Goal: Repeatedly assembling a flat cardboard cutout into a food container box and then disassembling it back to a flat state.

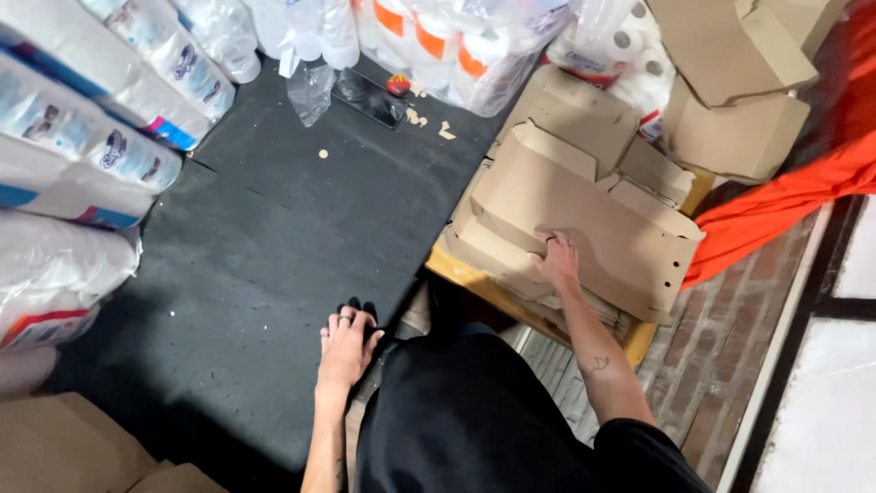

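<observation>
My right hand point(557, 258) rests on top of a stack of flat brown cardboard box blanks point(584, 210), fingers curled over the edge of the top blank. The stack lies on a yellow wooden surface point(474, 281) to the right of a black table point(274, 228). At the near edge of that black table my left hand point(347, 345) lies flat with its fingers slightly spread and rings showing, holding nothing.
Plastic-wrapped packs of paper rolls point(82, 119) line the left and back of the black table. A dark phone point(370, 96) and cardboard scraps lie near the back. More folded cardboard point(730, 110) sits at upper right beside orange fabric point(785, 201). Brick floor lies at right.
</observation>
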